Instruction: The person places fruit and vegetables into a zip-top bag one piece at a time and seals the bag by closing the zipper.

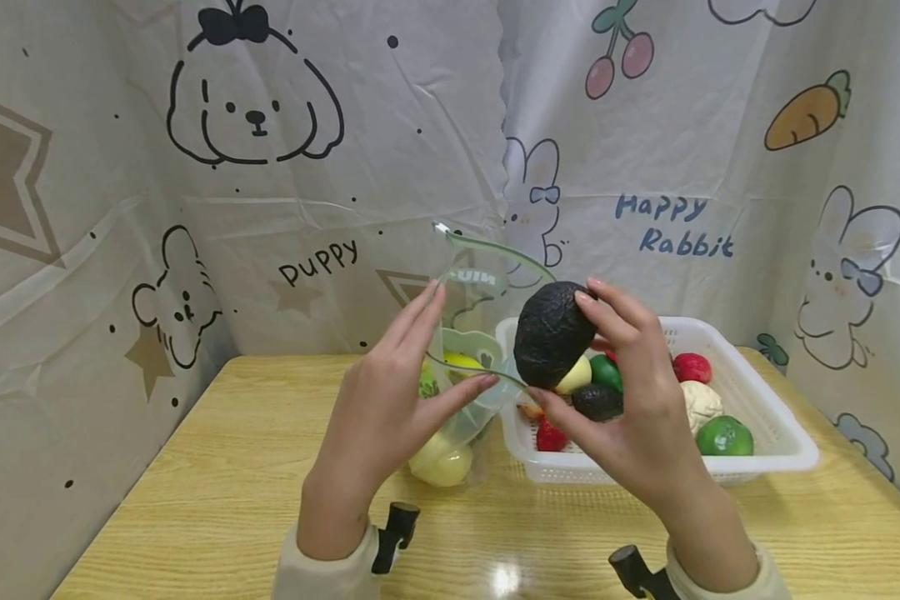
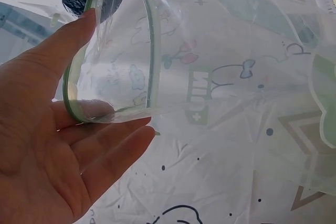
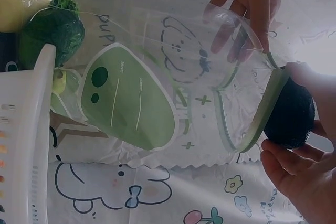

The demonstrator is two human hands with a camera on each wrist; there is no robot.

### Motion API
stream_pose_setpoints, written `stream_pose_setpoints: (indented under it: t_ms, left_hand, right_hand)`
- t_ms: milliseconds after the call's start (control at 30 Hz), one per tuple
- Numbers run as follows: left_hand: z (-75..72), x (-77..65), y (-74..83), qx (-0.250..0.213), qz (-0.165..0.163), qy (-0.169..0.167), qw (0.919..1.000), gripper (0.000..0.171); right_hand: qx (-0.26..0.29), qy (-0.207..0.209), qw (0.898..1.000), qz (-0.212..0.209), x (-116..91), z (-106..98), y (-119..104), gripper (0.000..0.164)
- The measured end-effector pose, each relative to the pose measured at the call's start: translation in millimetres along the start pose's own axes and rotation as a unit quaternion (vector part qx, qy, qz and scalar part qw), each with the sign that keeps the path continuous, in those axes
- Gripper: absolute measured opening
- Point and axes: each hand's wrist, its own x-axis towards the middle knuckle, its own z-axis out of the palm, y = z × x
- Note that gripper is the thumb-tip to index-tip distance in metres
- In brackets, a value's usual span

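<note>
A dark, wrinkled avocado (image 1: 553,335) is held by my right hand (image 1: 637,392) at the mouth of a clear zip bag (image 1: 487,287) with a green rim. The right thumb also touches that rim in the right wrist view. My left hand (image 1: 390,392) grips the other side of the mouth, thumb on the near edge and fingers along the far side, keeping it spread. Low in the bag are a pale round item (image 1: 441,462), something yellow (image 1: 462,360) and a green broccoli (image 3: 52,35). The bag's lower part is partly hidden by my left hand.
A white plastic basket (image 1: 783,442) stands on the wooden table (image 1: 225,483) at the right. It holds a green lime-like fruit (image 1: 724,436), a red fruit (image 1: 692,367), a second dark avocado (image 1: 597,402) and other produce. A printed cloth (image 1: 420,167) hangs behind.
</note>
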Motion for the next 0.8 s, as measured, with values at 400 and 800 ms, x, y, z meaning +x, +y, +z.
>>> stream_pose_setpoints:
  t_ms: [400, 800]
  left_hand:
    - [-0.4, -0.3, 0.0, 0.000, -0.001, 0.000, 1.0000, 0.092]
    - [-1.6, -0.4, -1.1, -0.002, -0.002, 0.002, 1.0000, 0.092]
  right_hand:
    - [-0.017, 0.001, 1.000, -0.011, 0.2, 2.8, -1.0, 0.073]
    - [-0.040, -0.034, 0.999, -0.007, -2.7, 3.2, -0.6, 0.072]
